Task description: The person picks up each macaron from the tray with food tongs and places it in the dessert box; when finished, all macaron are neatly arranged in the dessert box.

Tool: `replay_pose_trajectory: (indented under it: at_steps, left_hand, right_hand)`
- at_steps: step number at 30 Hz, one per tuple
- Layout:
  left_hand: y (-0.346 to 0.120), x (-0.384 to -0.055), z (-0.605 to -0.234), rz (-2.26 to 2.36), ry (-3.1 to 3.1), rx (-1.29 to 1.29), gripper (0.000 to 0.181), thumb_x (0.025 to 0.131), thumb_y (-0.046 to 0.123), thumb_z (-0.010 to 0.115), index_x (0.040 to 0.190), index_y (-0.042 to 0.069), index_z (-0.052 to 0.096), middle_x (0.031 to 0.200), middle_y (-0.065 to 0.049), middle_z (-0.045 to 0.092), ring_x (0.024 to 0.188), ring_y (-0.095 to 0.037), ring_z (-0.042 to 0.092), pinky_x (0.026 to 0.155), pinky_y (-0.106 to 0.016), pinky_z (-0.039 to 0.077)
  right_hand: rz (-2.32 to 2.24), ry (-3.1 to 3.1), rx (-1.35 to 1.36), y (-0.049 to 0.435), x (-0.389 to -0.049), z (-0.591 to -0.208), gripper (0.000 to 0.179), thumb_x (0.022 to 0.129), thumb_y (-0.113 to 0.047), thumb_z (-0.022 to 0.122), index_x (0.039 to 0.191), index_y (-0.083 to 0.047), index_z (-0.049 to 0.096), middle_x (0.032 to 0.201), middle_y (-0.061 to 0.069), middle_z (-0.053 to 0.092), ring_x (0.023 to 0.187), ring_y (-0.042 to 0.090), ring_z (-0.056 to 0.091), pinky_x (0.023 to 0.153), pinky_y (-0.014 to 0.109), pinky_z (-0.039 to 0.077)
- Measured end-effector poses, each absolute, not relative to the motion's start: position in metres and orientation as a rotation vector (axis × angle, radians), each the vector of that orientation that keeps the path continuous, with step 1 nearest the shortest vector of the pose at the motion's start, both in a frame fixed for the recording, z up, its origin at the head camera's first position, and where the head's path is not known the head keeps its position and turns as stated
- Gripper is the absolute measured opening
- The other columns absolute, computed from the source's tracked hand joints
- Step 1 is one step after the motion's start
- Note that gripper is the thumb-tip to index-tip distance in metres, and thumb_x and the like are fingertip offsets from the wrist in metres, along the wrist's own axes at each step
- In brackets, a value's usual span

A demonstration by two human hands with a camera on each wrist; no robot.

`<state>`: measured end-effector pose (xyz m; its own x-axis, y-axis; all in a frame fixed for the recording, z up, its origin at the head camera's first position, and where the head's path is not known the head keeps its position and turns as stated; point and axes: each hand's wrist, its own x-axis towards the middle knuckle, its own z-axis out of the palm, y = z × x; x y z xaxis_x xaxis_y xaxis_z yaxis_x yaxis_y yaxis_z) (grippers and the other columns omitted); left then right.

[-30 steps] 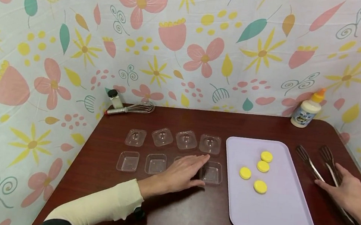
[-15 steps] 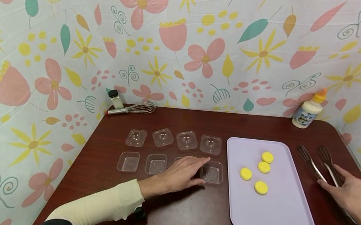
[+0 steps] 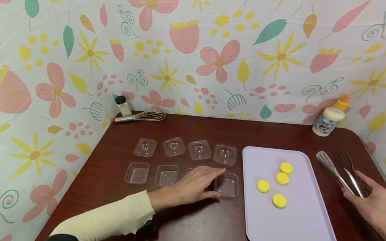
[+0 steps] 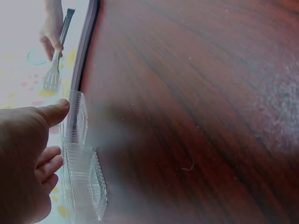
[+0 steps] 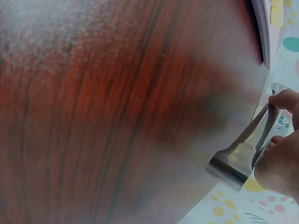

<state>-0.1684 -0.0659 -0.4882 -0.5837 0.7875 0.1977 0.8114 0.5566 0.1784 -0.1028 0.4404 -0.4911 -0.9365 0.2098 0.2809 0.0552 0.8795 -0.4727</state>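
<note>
In the head view my right hand grips a pair of metal tongs with slotted ends, thumb on one arm and fingers on the other. The two ends stand apart, to the right of the lilac tray. The right wrist view shows the tongs' bent rear end below the hand. My left hand lies with extended fingers over the row of clear plastic boxes, hiding most of one, its fingertips beside the rightmost box. Whether it touches a box I cannot tell. Several yellow discs lie on the tray.
Behind the boxes is a row of clear lids with domed centres. A whisk and a small black-capped jar lie at the back left. A glue-like bottle with an orange tip stands at the back right. Patterned cloth surrounds the table.
My right hand has raised the tongs from beside the tray, and their ends now tilt upward and catch more light. The left hand, boxes and discs have stayed put.
</note>
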Motion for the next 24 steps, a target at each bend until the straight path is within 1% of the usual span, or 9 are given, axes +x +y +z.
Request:
replay_pose_trajectory:
  at_steps: [2, 4, 5, 7, 9, 11, 15, 18, 24]
  left_hand:
    - [-0.066, -0.169, -0.488, -0.376, -2.688, -1.382, 0.080, 0.095, 0.044, 0.081, 0.158, 0.006, 0.048, 0.148, -0.007, 0.063, 0.135, -0.021, 0.059, 0.119, -0.038, 0.041]
    - [-0.066, -0.169, -0.488, -0.368, -2.694, -1.380, 0.080, 0.095, 0.044, 0.081, 0.157, 0.006, 0.048, 0.148, -0.007, 0.063, 0.135, -0.021, 0.059, 0.119, -0.039, 0.041]
    - [-0.065, -0.169, -0.488, -0.364, -2.697, -1.379, 0.080, 0.095, 0.045, 0.081, 0.157, 0.006, 0.049, 0.148, -0.006, 0.063, 0.135, -0.021, 0.059, 0.119, -0.039, 0.041]
    - [-0.065, -0.170, -0.488, -0.369, -2.704, -1.381, 0.080, 0.095, 0.044, 0.081, 0.157, 0.006, 0.049, 0.148, -0.007, 0.063, 0.135, -0.021, 0.059, 0.119, -0.039, 0.041]
    - [-0.065, -0.170, -0.488, -0.368, -2.710, -1.377, 0.080, 0.094, 0.045, 0.081, 0.157, 0.006, 0.049, 0.148, -0.007, 0.063, 0.135, -0.021, 0.059, 0.119, -0.039, 0.041]
    - [-0.065, -0.170, -0.487, -0.369, -2.714, -1.373, 0.081, 0.094, 0.045, 0.081, 0.157, 0.006, 0.049, 0.148, -0.007, 0.063, 0.135, -0.021, 0.059, 0.119, -0.039, 0.040]
    - [-0.064, -0.170, -0.487, -0.367, -2.722, -1.368, 0.081, 0.094, 0.045, 0.082, 0.157, 0.007, 0.049, 0.148, -0.007, 0.063, 0.136, -0.021, 0.059, 0.120, -0.039, 0.040]
    - [-0.064, -0.170, -0.486, -0.363, -2.724, -1.370, 0.081, 0.094, 0.045, 0.081, 0.157, 0.006, 0.049, 0.149, -0.007, 0.063, 0.136, -0.022, 0.059, 0.120, -0.040, 0.040]
    - [-0.063, -0.170, -0.485, -0.344, -2.728, -1.372, 0.081, 0.094, 0.045, 0.081, 0.157, 0.006, 0.048, 0.149, -0.007, 0.062, 0.136, -0.022, 0.059, 0.120, -0.040, 0.040]
  right_hand:
    - [0.675, -2.716, -0.193, 0.439, -0.104, -0.489, 0.071, 0.083, -0.011, 0.086, 0.142, 0.014, 0.055, 0.096, 0.044, 0.066, 0.074, 0.044, 0.062, 0.058, 0.026, 0.034]
    - [0.685, -2.705, -0.185, 0.438, -0.105, -0.488, 0.071, 0.083, -0.012, 0.087, 0.142, 0.013, 0.056, 0.093, 0.041, 0.068, 0.067, 0.026, 0.059, 0.056, 0.022, 0.033]
    - [0.696, -2.700, -0.178, 0.437, -0.105, -0.488, 0.071, 0.084, -0.012, 0.087, 0.142, 0.012, 0.056, 0.086, 0.037, 0.068, 0.065, 0.018, 0.055, 0.055, 0.021, 0.032]
    - [0.721, -2.691, -0.158, 0.436, -0.105, -0.487, 0.069, 0.084, -0.011, 0.087, 0.142, 0.010, 0.058, 0.079, 0.031, 0.068, 0.062, 0.006, 0.048, 0.053, 0.020, 0.032]
    - [0.754, -2.692, -0.131, 0.434, -0.105, -0.486, 0.067, 0.084, -0.010, 0.087, 0.143, 0.009, 0.059, 0.080, 0.028, 0.069, 0.063, -0.003, 0.043, 0.053, 0.019, 0.033]
    - [0.782, -2.710, -0.102, 0.431, -0.105, -0.485, 0.066, 0.085, -0.009, 0.087, 0.143, 0.007, 0.060, 0.082, 0.026, 0.069, 0.065, -0.006, 0.044, 0.052, 0.019, 0.035]
    - [0.817, -2.730, -0.010, 0.426, -0.106, -0.482, 0.064, 0.083, -0.007, 0.089, 0.141, 0.004, 0.062, 0.094, 0.030, 0.071, 0.067, -0.004, 0.047, 0.053, 0.018, 0.037]
    - [0.834, -2.716, 0.089, 0.423, -0.107, -0.482, 0.063, 0.079, -0.003, 0.091, 0.137, 0.002, 0.066, 0.093, 0.028, 0.072, 0.067, 0.000, 0.049, 0.055, 0.018, 0.037]
    - [0.835, -2.740, 0.201, 0.415, -0.108, -0.482, 0.064, 0.075, 0.003, 0.093, 0.135, 0.003, 0.068, 0.099, 0.030, 0.072, 0.070, 0.002, 0.050, 0.057, 0.014, 0.037]
